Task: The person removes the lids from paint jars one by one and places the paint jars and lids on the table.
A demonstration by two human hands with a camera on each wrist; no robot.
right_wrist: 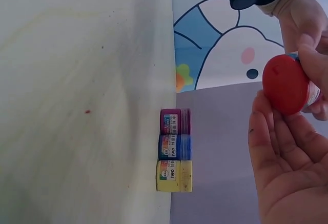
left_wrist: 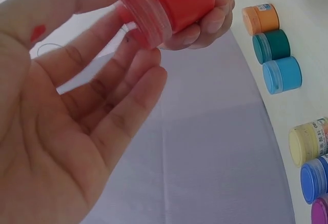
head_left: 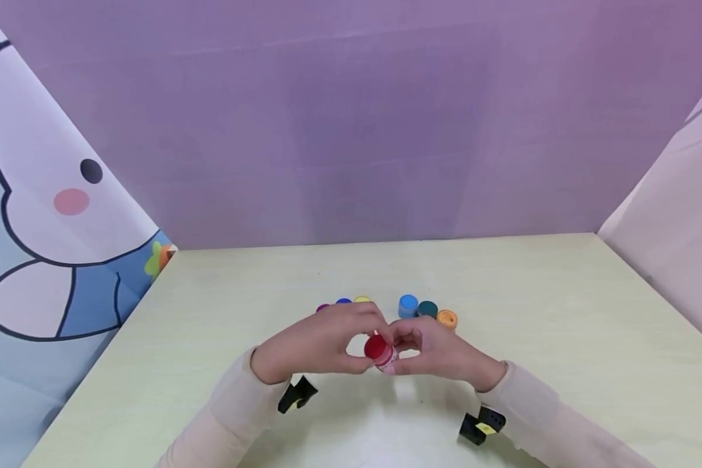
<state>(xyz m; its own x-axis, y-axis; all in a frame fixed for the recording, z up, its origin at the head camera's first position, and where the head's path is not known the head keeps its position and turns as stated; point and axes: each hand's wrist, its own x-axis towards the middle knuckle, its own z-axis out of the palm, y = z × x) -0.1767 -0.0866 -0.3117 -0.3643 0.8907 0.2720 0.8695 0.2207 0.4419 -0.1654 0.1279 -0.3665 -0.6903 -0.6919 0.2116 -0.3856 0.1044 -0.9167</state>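
A small red paint jar (head_left: 379,349) is held between both hands above the table, tilted with its lid end toward the left hand. My left hand (head_left: 335,339) grips the jar at its clear lid (left_wrist: 148,16), thumb on one side and fingers on the other. From the other side, my right hand (head_left: 444,351) holds the red body (left_wrist: 187,1) between thumb and fingers. In the right wrist view the jar's red round end (right_wrist: 285,84) faces the camera. The left hand partly hides the jars behind it in the head view.
Beyond the hands, purple (left_wrist: 321,211), blue (head_left: 344,301) and yellow (right_wrist: 174,176) paint jars stand in a row. To their right are light blue (head_left: 408,305), dark green (head_left: 427,308) and orange (head_left: 447,318) jars. A purple cloth backdrop (head_left: 386,130) rises behind the pale table (head_left: 240,279).
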